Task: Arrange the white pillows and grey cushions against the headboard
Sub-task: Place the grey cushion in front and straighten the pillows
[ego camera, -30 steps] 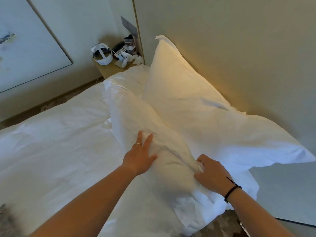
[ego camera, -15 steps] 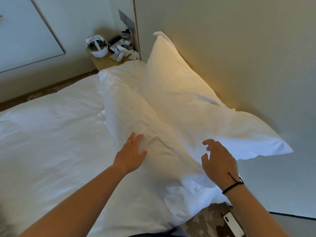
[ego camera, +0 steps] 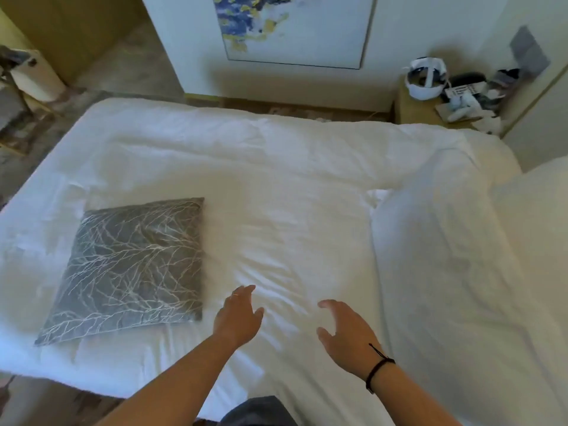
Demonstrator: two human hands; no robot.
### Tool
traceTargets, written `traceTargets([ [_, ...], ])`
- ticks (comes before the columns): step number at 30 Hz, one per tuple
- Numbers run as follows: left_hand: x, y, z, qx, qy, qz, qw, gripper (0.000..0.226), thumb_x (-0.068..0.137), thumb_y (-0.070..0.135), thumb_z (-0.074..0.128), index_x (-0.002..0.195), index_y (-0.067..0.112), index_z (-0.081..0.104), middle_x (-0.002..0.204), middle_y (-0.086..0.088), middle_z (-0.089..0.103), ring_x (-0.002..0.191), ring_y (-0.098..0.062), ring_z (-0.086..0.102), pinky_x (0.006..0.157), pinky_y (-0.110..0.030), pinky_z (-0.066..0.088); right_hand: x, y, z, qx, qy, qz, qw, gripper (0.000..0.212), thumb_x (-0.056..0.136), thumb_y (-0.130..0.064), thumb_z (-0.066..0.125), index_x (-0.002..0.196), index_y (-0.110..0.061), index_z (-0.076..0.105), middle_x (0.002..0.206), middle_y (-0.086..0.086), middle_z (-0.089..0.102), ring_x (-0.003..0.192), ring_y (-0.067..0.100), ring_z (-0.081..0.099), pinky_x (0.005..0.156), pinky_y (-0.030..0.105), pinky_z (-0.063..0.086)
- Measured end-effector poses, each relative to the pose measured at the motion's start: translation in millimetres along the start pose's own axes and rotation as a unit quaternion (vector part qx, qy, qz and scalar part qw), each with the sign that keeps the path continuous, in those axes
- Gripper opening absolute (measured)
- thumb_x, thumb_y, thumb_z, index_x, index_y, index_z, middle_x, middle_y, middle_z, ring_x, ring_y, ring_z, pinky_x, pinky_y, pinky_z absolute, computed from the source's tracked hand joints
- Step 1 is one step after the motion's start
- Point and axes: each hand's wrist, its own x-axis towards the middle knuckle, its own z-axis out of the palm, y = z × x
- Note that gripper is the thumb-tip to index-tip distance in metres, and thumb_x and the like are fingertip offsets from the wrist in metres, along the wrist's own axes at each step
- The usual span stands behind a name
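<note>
1. Reaching over the white duvet [ego camera: 276, 179], our left hand [ego camera: 236, 318] and right hand [ego camera: 347, 336] hover with fingers spread, holding nothing.
2. We see one grey cushion [ego camera: 129, 265] lying flat, left of our hands.
3. White pillows [ego camera: 445, 272] are cut off at the right edge; we cannot see the headboard.
4. Clutter on the bedside table [ego camera: 415, 112] is hard to make out.

Grey cushion [ego camera: 129, 269] flat on white duvet [ego camera: 276, 186] — both hands [ego camera: 238, 318] open, empty
</note>
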Motion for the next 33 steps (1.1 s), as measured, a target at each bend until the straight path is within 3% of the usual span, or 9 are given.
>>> traceTargets([
  [5,-8.7,-110.0,6.8,-0.023,0.034,-0.122,0.992,0.060,0.095,0.043,0.049,0.149,0.028,0.027,0.159,-0.001,0.024,0.141,-0.022,0.032,0.106,-0.039,0.041,65.6,-74.7,62.2,-0.041,-0.123,-0.014,0.991,0.049,0.092,-0.032,0.051,0.140,-0.033,0.039,0.142,-0.012,0.047,0.121,0.010,0.051,0.096,0.024,0.042],
  [8,4.0,-162.7,11.9,0.018,0.037,-0.149,0.988,0.062,0.095,0.044,0.048,0.150,0.029,0.024,0.164,-0.003,0.012,0.147,-0.023,0.021,0.114,-0.040,0.032,99.8,-115.1,107.0,-0.069,-0.195,-0.010,0.978,0.051,0.093,-0.028,0.051,0.142,-0.032,0.037,0.139,-0.008,0.050,0.113,0.012,0.056,0.089,0.027,0.049],
  [10,17.4,-189.4,15.3,0.055,0.040,-0.138,0.988,0.064,0.095,0.043,0.046,0.152,0.029,0.020,0.164,-0.003,0.007,0.149,-0.023,0.013,0.118,-0.041,0.023,117.6,-134.9,131.6,-0.087,-0.233,-0.001,0.968,0.053,0.093,-0.026,0.050,0.144,-0.032,0.034,0.143,-0.007,0.048,0.118,0.014,0.053,0.090,0.028,0.048],
  [14,52.7,-228.5,21.0,0.181,0.034,-0.084,0.979,0.071,0.097,0.030,0.038,0.156,0.021,-0.001,0.165,-0.009,-0.004,0.151,-0.027,-0.005,0.121,-0.049,0.001,143.9,-152.4,165.4,-0.075,-0.262,0.030,0.962,0.053,0.092,-0.028,0.050,0.142,-0.035,0.034,0.133,-0.005,0.055,0.095,0.012,0.063,0.080,0.028,0.055],
  [17,79.9,-241.9,24.4,0.252,0.039,-0.037,0.966,0.075,0.098,0.025,0.038,0.155,0.016,-0.009,0.163,-0.015,-0.011,0.150,-0.033,-0.008,0.120,-0.054,0.000,160.2,-153.0,179.4,-0.056,-0.259,0.053,0.963,0.051,0.091,-0.029,0.050,0.140,-0.035,0.038,0.127,-0.009,0.057,0.100,0.013,0.063,0.082,0.029,0.055],
  [22,115.9,-240.6,21.6,0.358,0.078,0.095,0.926,0.053,0.093,0.030,0.058,0.141,0.010,0.048,0.145,-0.028,0.045,0.134,-0.041,0.044,0.110,-0.057,0.034,174.8,-140.5,191.6,-0.042,-0.249,0.064,0.966,0.049,0.090,-0.031,0.054,0.138,-0.032,0.042,0.131,-0.009,0.057,0.090,0.008,0.059,0.085,0.026,0.050],
  [25,130.4,-244.8,24.3,0.395,0.043,0.092,0.913,0.046,0.099,0.020,0.042,0.142,0.003,0.041,0.146,-0.031,0.040,0.135,-0.044,0.037,0.112,-0.062,0.025,175.9,-135.6,192.6,-0.085,-0.247,0.052,0.964,0.050,0.092,-0.032,0.051,0.140,-0.032,0.038,0.122,-0.006,0.061,0.097,0.014,0.062,0.084,0.029,0.051],
  [28,132.2,-237.1,9.5,0.359,0.015,0.088,0.929,0.031,0.091,0.015,0.048,0.121,0.011,0.058,0.120,-0.012,0.063,0.115,-0.031,0.052,0.104,-0.051,0.036,171.3,-135.4,188.4,-0.123,-0.251,0.022,0.960,0.052,0.092,-0.033,0.048,0.142,-0.033,0.034,0.133,-0.006,0.057,0.109,0.017,0.060,0.085,0.030,0.050],
  [33,108.6,-205.2,-41.5,0.269,0.114,0.148,0.945,0.018,0.066,0.007,0.070,0.080,0.018,0.067,0.074,-0.001,0.068,0.075,-0.021,0.064,0.080,-0.035,0.050,175.3,-154.3,174.7,0.060,-0.212,0.119,0.968,0.032,0.092,-0.049,0.055,0.116,-0.027,0.056,0.110,-0.010,0.058,0.101,0.010,0.061,0.085,0.017,0.048],
])
